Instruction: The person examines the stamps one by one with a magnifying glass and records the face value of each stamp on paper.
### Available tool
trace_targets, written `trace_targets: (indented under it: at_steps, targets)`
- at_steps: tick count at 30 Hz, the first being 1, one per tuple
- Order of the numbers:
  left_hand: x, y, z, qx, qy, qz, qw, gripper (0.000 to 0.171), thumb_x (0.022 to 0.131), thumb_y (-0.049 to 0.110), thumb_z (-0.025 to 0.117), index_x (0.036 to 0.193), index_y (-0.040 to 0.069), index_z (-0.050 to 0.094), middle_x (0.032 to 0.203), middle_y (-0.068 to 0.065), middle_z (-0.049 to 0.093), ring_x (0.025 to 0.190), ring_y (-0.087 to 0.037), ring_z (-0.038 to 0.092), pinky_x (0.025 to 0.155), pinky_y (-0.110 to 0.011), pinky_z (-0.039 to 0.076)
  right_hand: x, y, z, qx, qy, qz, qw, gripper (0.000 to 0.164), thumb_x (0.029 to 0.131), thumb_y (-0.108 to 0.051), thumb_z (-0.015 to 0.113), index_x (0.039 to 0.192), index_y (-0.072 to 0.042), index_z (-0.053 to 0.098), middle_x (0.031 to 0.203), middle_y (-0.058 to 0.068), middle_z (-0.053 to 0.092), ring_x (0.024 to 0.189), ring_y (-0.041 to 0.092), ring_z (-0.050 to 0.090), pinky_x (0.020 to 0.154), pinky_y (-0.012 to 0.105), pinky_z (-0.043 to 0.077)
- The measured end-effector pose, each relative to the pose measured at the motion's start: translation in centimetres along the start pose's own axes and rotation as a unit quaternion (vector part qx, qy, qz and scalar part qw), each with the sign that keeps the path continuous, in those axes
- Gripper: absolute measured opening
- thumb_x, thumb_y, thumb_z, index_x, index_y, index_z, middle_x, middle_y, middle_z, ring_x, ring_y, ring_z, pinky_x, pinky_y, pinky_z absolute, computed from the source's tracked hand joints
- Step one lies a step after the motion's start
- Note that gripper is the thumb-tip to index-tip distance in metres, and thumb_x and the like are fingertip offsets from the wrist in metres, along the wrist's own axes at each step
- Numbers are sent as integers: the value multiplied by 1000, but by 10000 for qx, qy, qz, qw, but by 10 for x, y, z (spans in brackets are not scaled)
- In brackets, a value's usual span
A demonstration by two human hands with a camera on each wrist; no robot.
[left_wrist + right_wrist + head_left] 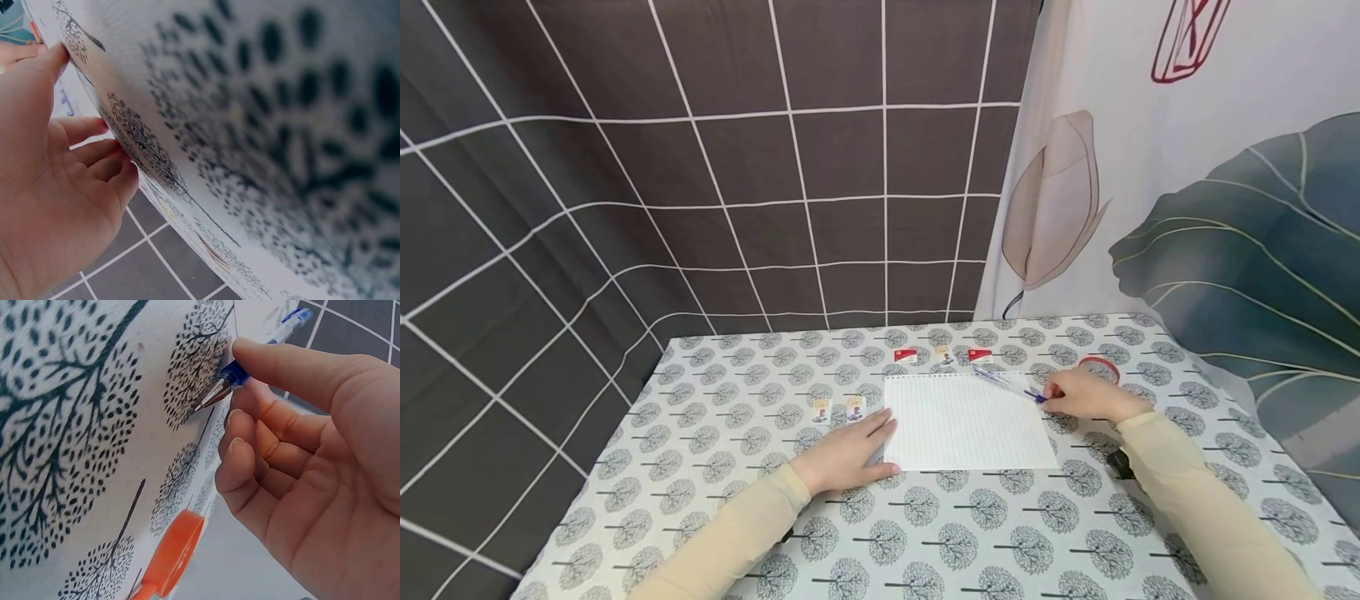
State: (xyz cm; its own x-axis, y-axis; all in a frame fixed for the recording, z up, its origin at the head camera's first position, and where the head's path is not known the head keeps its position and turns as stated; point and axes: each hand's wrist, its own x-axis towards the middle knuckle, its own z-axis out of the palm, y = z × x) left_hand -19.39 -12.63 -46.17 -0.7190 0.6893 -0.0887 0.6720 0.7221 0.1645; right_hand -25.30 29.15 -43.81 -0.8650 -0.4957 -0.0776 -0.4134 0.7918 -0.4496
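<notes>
A white lined sheet of paper [962,429], with a row of holes along its far edge, lies on the table. My left hand [850,454] rests at the sheet's left edge, fingers spread and extended; in the left wrist view the hand [62,162] is seen from the palm side against the cloth. Over the sheet's far right corner, my right hand [1082,393] holds a clear pen with blue parts [1003,383]. The right wrist view has that hand [312,437] pinching the pen [290,326] between thumb and fingers near its blue section, metal tip bare.
Two red-and-white cards [906,356] [980,356] lie beyond the sheet, with a small picture card [943,356] between them. Two more picture cards [822,411] [855,408] are left of the sheet. An orange-red ring-shaped thing [178,550] sits beside my right hand. Tree-patterned cloth [715,458] covers the table.
</notes>
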Motion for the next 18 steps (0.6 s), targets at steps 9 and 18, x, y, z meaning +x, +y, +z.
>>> trace_targets:
  at_steps: [9, 18]
  targets:
    - [0, 1, -2, 27, -27, 3, 10000, 78, 100, 55, 53, 155, 1, 36, 163, -17, 28, 149, -29, 30, 120, -41, 30, 5, -3, -2, 265, 165, -22, 9995, 12, 92, -16, 72, 89, -8, 63, 70, -5, 52, 60, 9, 44, 55, 24, 40]
    - [0, 1, -2, 44, -15, 21, 10000, 78, 101, 55, 52, 154, 1, 37, 162, -17, 29, 148, -29, 31, 120, -42, 31, 9, -9, -3, 496, 226, -128, 9984, 10, 93, -17, 71, 89, -11, 64, 70, -5, 54, 59, 9, 44, 52, 23, 40]
